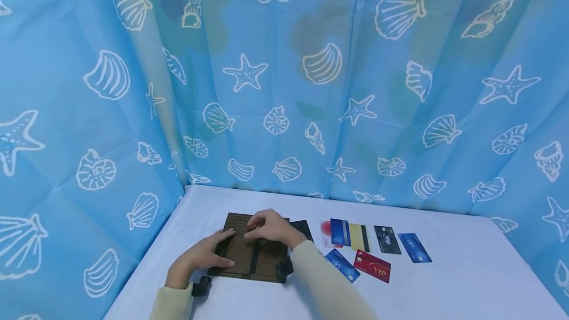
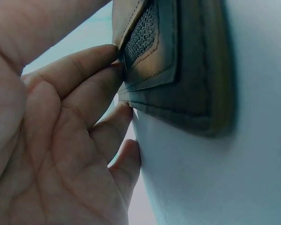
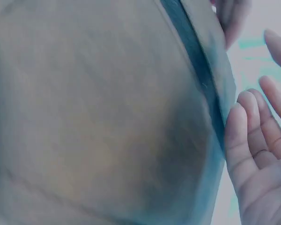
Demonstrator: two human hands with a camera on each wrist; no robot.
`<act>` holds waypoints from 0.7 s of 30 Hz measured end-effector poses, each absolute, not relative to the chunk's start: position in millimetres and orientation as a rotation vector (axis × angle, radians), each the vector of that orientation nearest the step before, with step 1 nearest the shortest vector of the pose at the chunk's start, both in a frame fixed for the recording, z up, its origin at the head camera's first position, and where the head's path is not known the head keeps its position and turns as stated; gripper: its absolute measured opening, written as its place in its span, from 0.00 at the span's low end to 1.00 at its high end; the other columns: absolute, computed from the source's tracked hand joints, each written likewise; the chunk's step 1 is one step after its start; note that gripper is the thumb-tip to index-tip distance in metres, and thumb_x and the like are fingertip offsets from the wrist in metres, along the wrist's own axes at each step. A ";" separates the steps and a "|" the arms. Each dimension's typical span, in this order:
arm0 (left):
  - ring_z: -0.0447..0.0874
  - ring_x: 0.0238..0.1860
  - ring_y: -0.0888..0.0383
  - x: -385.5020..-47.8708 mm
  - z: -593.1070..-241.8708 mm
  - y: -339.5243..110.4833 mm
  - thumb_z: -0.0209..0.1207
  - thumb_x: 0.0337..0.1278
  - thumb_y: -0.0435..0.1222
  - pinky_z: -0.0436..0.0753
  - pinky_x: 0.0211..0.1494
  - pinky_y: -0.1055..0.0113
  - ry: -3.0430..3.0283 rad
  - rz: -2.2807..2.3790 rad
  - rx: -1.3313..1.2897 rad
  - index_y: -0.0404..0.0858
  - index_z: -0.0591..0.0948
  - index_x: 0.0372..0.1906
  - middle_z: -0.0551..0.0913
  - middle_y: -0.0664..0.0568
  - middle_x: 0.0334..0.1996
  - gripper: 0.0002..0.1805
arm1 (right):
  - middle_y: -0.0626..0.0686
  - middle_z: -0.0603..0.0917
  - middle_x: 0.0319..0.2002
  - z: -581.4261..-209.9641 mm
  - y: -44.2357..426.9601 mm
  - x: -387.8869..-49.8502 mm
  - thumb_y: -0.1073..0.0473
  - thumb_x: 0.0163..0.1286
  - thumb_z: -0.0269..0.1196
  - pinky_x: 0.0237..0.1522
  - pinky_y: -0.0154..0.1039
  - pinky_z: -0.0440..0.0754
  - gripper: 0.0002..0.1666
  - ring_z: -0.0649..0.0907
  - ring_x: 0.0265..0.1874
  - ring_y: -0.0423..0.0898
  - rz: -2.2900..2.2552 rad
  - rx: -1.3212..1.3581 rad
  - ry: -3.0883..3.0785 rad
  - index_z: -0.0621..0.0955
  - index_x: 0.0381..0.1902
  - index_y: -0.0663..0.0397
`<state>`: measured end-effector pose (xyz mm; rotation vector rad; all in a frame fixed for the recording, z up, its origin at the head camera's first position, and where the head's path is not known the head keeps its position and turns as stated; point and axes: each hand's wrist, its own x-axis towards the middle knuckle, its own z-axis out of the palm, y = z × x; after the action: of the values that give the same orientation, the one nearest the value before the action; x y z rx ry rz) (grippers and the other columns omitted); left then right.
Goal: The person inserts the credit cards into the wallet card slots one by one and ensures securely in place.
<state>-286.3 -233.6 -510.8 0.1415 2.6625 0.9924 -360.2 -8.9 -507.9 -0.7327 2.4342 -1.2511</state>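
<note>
A brown leather wallet [image 1: 240, 256] lies spread open on the white table, a dark strip running down its middle. My left hand [image 1: 206, 253] rests on its left part, fingers extended and thumb apart. In the left wrist view, the fingertips [image 2: 110, 54] of that hand touch the wallet's stitched edge, beside a mesh panel [image 2: 143, 35]. Over the upper right part of the wallet is my right hand [image 1: 271, 226], its fingers loosely bent. The right wrist view shows this hand [image 3: 262, 154] with thumb and fingers apart, holding nothing, close to the wallet [image 3: 93, 103].
Right of the wallet lie a dark flat piece [image 1: 303, 228] and several cards, among them a blue card [image 1: 342, 264], a red VIP card [image 1: 372, 265], a black Vip card [image 1: 387, 239] and another blue card [image 1: 415, 248]. A blue shell-patterned curtain [image 1: 275, 88] hangs behind the table [image 1: 467, 280].
</note>
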 end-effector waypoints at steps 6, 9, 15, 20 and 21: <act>0.56 0.74 0.31 -287.1 -510.1 -232.0 0.77 0.41 0.44 0.63 0.68 0.29 2.669 0.998 0.135 0.46 0.68 0.73 0.60 0.33 0.74 0.49 | 0.49 0.83 0.53 -495.2 9.3 -364.5 0.49 0.60 0.73 0.54 0.49 0.84 0.28 0.81 0.53 0.49 -1.332 -0.711 2.377 0.81 0.57 0.49; 0.57 0.74 0.31 -286.0 -511.5 -231.4 0.77 0.41 0.44 0.63 0.68 0.29 2.669 1.004 0.126 0.46 0.68 0.73 0.60 0.34 0.74 0.49 | 0.52 0.82 0.57 -495.6 18.9 -365.9 0.51 0.61 0.72 0.60 0.55 0.80 0.30 0.80 0.58 0.53 -1.342 -0.710 2.369 0.79 0.60 0.50; 0.55 0.74 0.30 -284.3 -513.7 -231.6 0.77 0.41 0.44 0.63 0.69 0.30 2.670 1.002 0.123 0.46 0.68 0.72 0.59 0.33 0.74 0.49 | 0.54 0.80 0.60 -496.5 36.2 -370.0 0.52 0.60 0.73 0.59 0.56 0.81 0.35 0.79 0.59 0.55 -1.345 -0.682 2.346 0.76 0.64 0.51; 0.55 0.75 0.31 -284.1 -512.9 -232.0 0.77 0.42 0.42 0.62 0.70 0.31 2.673 1.026 0.128 0.46 0.68 0.73 0.59 0.34 0.75 0.48 | 0.52 0.79 0.61 -495.2 48.7 -373.4 0.50 0.59 0.73 0.60 0.59 0.79 0.37 0.78 0.61 0.55 -1.360 -0.656 2.355 0.75 0.65 0.50; 0.55 0.74 0.31 -284.3 -513.3 -231.4 0.77 0.42 0.42 0.62 0.70 0.31 2.677 1.029 0.135 0.46 0.68 0.73 0.60 0.34 0.75 0.48 | 0.52 0.79 0.61 -496.0 51.7 -374.0 0.51 0.59 0.73 0.61 0.60 0.79 0.36 0.77 0.62 0.55 -1.367 -0.651 2.365 0.75 0.65 0.50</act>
<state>-284.3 -231.4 -513.3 0.1354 2.6770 1.0290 -374.0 51.7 -496.0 -0.6511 2.3652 -1.3667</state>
